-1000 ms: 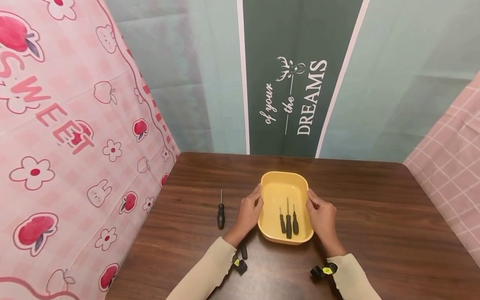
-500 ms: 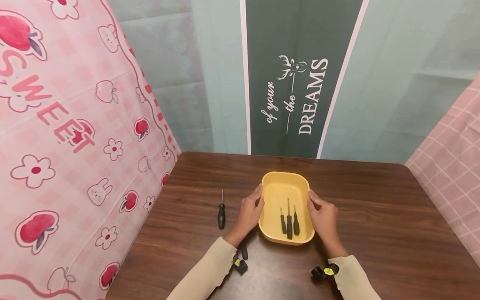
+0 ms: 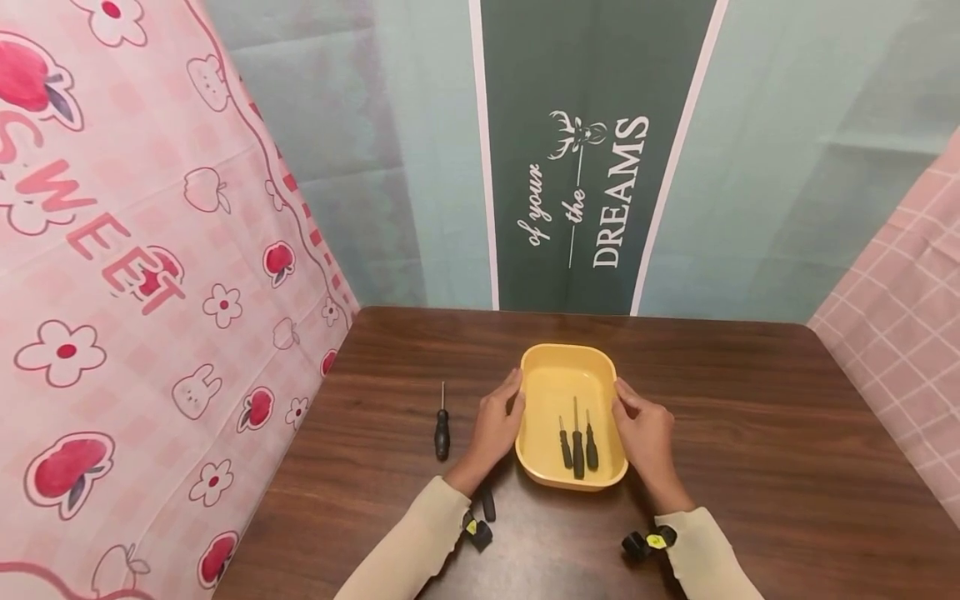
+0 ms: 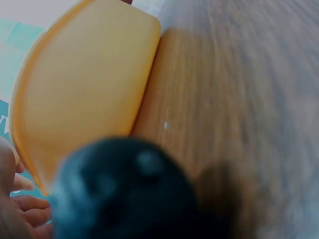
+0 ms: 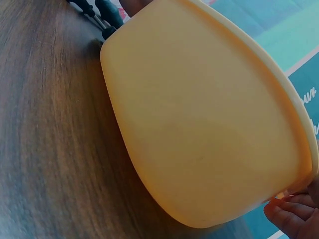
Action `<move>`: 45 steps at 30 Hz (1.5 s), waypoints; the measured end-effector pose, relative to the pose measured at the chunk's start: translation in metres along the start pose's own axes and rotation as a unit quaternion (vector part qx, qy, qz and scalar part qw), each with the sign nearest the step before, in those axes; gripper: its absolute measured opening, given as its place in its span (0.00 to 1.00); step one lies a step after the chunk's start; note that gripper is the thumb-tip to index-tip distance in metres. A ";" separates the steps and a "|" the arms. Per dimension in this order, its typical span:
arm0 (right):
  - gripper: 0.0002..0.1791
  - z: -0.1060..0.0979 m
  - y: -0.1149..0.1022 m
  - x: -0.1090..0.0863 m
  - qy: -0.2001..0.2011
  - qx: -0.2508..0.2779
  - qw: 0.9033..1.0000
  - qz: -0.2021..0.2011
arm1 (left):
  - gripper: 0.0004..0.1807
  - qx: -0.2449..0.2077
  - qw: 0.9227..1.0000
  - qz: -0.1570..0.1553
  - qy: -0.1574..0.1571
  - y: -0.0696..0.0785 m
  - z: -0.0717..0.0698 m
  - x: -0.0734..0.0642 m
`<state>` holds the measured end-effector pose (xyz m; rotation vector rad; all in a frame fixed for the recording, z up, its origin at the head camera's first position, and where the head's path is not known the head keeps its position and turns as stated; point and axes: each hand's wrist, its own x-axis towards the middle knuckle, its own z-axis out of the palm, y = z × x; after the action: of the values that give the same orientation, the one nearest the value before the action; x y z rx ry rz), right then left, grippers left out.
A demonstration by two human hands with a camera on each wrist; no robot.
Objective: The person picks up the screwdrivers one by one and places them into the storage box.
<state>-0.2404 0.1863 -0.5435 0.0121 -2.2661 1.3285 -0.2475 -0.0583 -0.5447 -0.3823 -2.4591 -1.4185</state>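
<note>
A yellow rectangular tray (image 3: 572,484) with rounded corners sits mid-table, gripped from both sides. My left hand (image 3: 497,427) holds its left wall near the rim; my right hand (image 3: 647,432) holds the right wall. Inside lie three screwdrivers side by side: a short one (image 3: 566,448), a longer middle one (image 3: 577,446) and another short one (image 3: 591,450), all black-handled with tips pointing away from me. In the left wrist view the tray's outer wall (image 4: 94,74) fills the upper left, fingers (image 4: 36,215) at its far corner. The right wrist view shows its other side wall (image 5: 199,114).
Left of the tray, another black screwdriver (image 3: 442,429) lies on the brown wooden table (image 3: 750,417). A black handle (image 3: 489,504) shows beside my left wrist, partly hidden by it. A green cloth (image 3: 420,167) hangs behind, with pink patterned cloths (image 3: 247,350) at the sides.
</note>
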 end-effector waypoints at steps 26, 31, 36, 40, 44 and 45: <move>0.16 -0.002 0.000 0.002 0.010 -0.029 0.999 -0.021 | 0.18 0.065 0.997 -0.027 0.017 -0.008 -0.031 -0.009; 0.16 -0.002 -0.001 0.001 0.012 -0.032 0.999 -0.021 | 0.17 0.094 0.994 -0.032 0.036 -0.009 -0.039 -0.014; 0.16 -0.003 -0.002 0.001 0.013 -0.037 0.999 -0.024 | 0.16 0.102 0.993 -0.034 0.048 -0.010 -0.046 -0.017; 0.16 -0.004 -0.002 0.001 0.007 -0.039 0.999 -0.021 | 0.16 0.101 0.993 -0.035 0.053 -0.011 -0.051 -0.018; 0.16 -0.004 -0.002 0.000 0.003 -0.047 0.999 -0.022 | 0.15 0.104 0.992 -0.037 0.058 -0.014 -0.056 -0.019; 0.16 -0.004 -0.002 0.000 0.003 -0.047 0.999 -0.023 | 0.15 0.104 0.992 -0.039 0.059 -0.014 -0.057 -0.020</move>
<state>-0.2382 0.1886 -0.5404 0.0267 -2.3073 1.1964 -0.2284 -0.1169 -0.5356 -0.1538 -2.5176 -1.1603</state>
